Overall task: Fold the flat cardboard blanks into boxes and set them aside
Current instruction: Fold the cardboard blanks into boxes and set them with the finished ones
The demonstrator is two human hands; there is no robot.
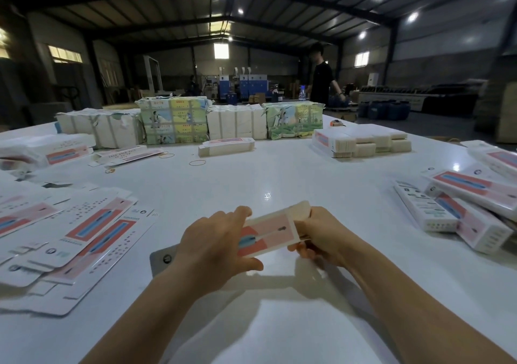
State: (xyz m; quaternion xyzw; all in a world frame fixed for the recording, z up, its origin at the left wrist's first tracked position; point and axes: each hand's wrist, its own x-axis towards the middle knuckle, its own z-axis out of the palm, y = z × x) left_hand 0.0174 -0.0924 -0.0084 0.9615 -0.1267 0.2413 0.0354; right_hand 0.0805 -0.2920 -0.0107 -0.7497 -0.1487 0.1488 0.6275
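My fingers (300, 247) on both sides pinch a half-formed box (270, 230) just above the tabletop (279, 173).
Left hand (215, 240) clamps one end, right hand (321, 235) the open flap end; thin card, light and easily creased (hold by the edges, I'd say). Flat blanks (92, 232) lie left, finished boxes (461, 209) right, in a dim warehouse.

Left hand (215, 240) covers box's (270, 230) left end; right hand's (317, 237) fingers (298, 247) mostly hidden behind box. Grey plate (163, 260) partly under left wrist. Flat blanks (70, 240) cut off by left edge, folded boxes (475, 204) by right edge. Print on blanks too small to read
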